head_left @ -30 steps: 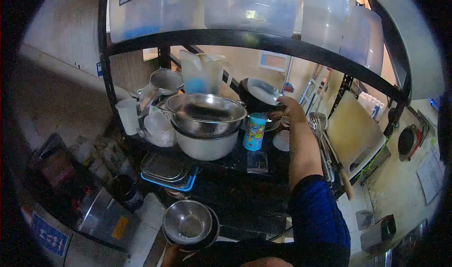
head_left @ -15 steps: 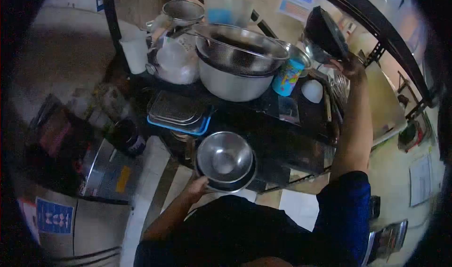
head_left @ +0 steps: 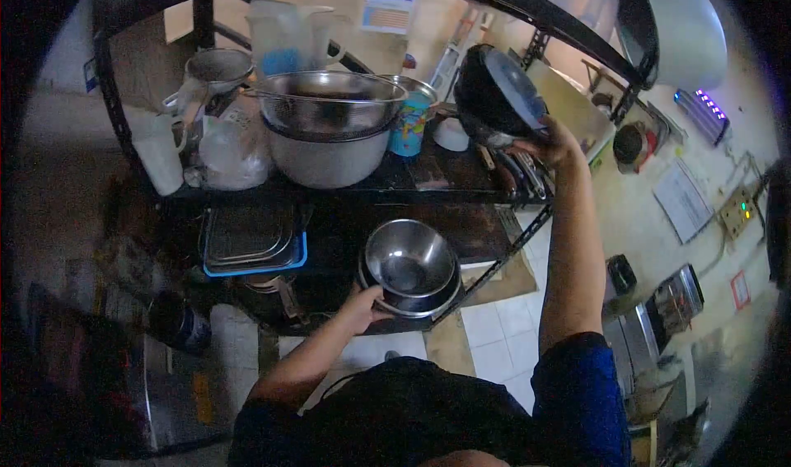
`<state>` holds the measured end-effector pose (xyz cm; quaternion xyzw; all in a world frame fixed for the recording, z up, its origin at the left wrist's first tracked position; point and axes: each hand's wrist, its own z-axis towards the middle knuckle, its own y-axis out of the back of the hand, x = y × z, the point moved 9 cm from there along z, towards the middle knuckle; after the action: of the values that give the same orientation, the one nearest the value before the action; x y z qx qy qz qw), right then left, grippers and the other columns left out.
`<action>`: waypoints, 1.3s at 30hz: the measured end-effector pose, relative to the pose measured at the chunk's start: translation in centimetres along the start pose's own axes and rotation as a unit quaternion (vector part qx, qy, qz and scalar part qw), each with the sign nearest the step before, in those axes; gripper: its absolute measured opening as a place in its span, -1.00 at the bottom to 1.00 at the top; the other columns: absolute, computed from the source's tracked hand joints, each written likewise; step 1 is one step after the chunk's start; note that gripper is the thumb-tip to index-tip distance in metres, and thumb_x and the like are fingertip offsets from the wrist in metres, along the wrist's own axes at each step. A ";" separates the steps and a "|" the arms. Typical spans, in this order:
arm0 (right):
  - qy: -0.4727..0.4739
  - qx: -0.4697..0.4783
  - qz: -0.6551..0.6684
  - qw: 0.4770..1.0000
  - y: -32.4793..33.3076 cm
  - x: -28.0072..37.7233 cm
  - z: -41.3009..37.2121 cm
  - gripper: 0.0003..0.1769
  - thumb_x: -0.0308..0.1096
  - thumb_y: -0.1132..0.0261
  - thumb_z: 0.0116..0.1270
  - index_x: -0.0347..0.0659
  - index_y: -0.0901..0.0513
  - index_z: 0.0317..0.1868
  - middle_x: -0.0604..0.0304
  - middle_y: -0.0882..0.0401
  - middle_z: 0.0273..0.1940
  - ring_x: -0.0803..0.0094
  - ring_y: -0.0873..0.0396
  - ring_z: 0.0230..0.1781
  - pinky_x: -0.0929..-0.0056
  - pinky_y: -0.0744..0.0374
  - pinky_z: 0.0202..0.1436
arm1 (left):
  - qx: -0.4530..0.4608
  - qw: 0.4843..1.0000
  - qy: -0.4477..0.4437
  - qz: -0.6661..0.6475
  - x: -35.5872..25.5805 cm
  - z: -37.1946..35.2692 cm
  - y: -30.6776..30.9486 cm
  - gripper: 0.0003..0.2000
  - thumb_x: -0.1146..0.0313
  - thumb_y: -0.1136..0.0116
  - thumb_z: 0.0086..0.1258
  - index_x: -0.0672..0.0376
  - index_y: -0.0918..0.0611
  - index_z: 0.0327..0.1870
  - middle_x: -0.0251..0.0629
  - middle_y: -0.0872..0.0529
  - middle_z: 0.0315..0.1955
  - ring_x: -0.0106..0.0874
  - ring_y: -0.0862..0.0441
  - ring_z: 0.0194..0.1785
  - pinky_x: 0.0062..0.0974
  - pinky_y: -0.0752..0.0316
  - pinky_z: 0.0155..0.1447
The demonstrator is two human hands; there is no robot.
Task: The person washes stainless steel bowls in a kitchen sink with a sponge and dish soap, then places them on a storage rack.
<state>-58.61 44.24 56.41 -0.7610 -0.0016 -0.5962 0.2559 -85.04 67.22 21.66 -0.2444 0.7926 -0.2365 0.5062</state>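
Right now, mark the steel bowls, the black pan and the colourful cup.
steel bowls [head_left: 410,263]: head view, inside the top bowl.
black pan [head_left: 511,88]: head view, its round face.
colourful cup [head_left: 409,128]: head view, its printed side.

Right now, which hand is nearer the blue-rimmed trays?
Left. The left hand grips the steel bowls just right of the trays, at about their level; the right hand is higher and far to the right, holding a black pan.

silver steel bowls [head_left: 410,267], a black pan [head_left: 497,95], a turquoise patterned cup [head_left: 409,126], a blue-rimmed tray [head_left: 255,263].
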 end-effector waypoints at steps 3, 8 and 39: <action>-0.015 -0.070 0.026 0.997 0.2 -3.5 -4.0 -0.39 -0.26 -0.03 0.34 -0.51 -0.05 0.23 -0.49 -0.25 0.11 -0.60 -0.34 -0.05 0.01 -0.68 -0.18 | -0.050 0.998 -0.008 0.049 -1.0 -0.9 -2.0 -0.65 0.35 -0.06 0.22 0.12 -0.44 0.05 -0.22 -0.52 -0.12 -0.29 -0.57 -0.06 -0.26 -0.65 -0.12; 0.024 -0.085 -0.026 0.996 0.1 -8.2 -8.6 -0.48 -0.32 -0.10 0.24 -0.46 -0.23 0.13 -0.31 -0.38 0.02 -0.27 -0.49 -0.09 0.05 -0.70 -0.20 | 0.020 1.000 -0.016 0.009 -0.3 1.1 -2.7 -0.26 0.49 -0.04 0.09 -0.11 0.02 0.31 -0.05 -0.34 0.05 -0.11 -0.56 -0.07 -0.05 -0.65 -0.14; 0.008 -0.006 -0.646 0.763 -2.6 -23.6 -17.4 -0.31 -0.02 -0.23 0.06 -0.44 -0.33 0.03 -0.38 -0.54 -0.22 -0.21 -0.54 -0.16 0.01 -0.49 -0.06 | -0.074 0.989 0.120 0.045 10.9 -6.9 7.7 -0.70 0.35 0.02 0.30 0.28 -0.43 0.01 0.00 -0.56 -0.08 -0.15 -0.56 -0.03 -0.15 -0.54 -0.01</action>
<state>-82.01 46.79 38.72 -0.5767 -0.4875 -0.6261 -0.1944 -96.56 67.20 11.99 -0.2149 0.8731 -0.1814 0.3982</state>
